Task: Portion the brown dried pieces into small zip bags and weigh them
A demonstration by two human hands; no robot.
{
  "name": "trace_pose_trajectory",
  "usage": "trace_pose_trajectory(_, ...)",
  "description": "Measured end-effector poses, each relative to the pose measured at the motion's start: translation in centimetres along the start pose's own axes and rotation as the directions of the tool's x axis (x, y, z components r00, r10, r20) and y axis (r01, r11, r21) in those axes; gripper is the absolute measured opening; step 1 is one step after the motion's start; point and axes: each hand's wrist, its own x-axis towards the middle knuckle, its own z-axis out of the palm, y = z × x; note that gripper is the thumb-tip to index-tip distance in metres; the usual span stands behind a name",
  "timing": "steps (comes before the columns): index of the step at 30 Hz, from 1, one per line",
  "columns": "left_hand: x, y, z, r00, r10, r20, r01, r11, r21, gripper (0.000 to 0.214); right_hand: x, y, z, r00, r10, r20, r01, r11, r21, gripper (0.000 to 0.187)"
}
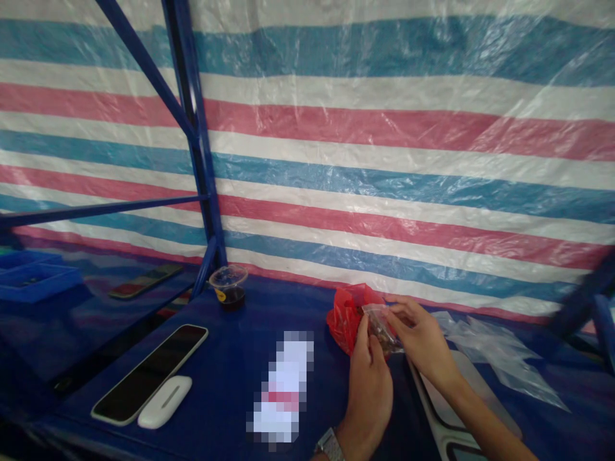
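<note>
Between my two hands is a small clear plastic bag (381,328) with brown bits inside, its top edge uppermost. My left hand (369,384), with a metal watch at the wrist, pinches the bag's left side. At its upper right corner, the fingers of my right hand (423,336) are closed on the bag. Just behind and to the left stands a crumpled red plastic bag (346,320), open at the top, with brown stuff partly visible in it. My hands hide its right side. Below my right forearm lies a flat silver device (454,390), perhaps a scale.
Several clear empty bags (504,358) lie at the right. A phone (151,374) and a white earbud case (166,402) are at the left, a clear cup (229,288) of dark liquid behind them. A blurred-out white item (283,387) lies mid-table. Blue metal posts (199,141) stand before striped sheeting.
</note>
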Motion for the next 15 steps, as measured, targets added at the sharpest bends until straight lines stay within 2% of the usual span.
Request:
trace_pose_trajectory(2,-0.3,0.1,-0.6,0.997,0.08,0.021,-0.082,0.992,0.096,0.058,-1.3,0.1,-0.7,0.997,-0.023,-0.074,0.026,0.999,0.042,0.037)
trace_pose_trajectory(5,-0.8,0.2,-1.2,0.98,0.171,0.106,-0.191,0.956,0.222,0.053,-2.9,0.3,-2.0,0.983,-0.029,-0.181,0.029,1.0,0.001,0.039)
trace_pose_trajectory(8,-1.2,0.3,-1.4,0.953,0.25,0.169,-0.292,0.905,0.31,0.049,-3.5,0.5,-3.5,0.98,-0.016,-0.196,0.012,1.0,-0.021,0.039)
trace_pose_trajectory(11,-1.2,0.3,-1.4,0.948,0.265,0.178,-0.312,0.889,0.336,0.046,-3.7,1.4,-5.9,0.98,0.015,-0.196,-0.026,0.998,-0.054,0.038)
trace_pose_trajectory(15,-0.8,0.2,-1.4,0.949,0.269,0.162,-0.31,0.888,0.341,0.039,-4.1,3.7,-10.2,0.975,0.13,-0.179,-0.164,0.968,-0.189,0.037)
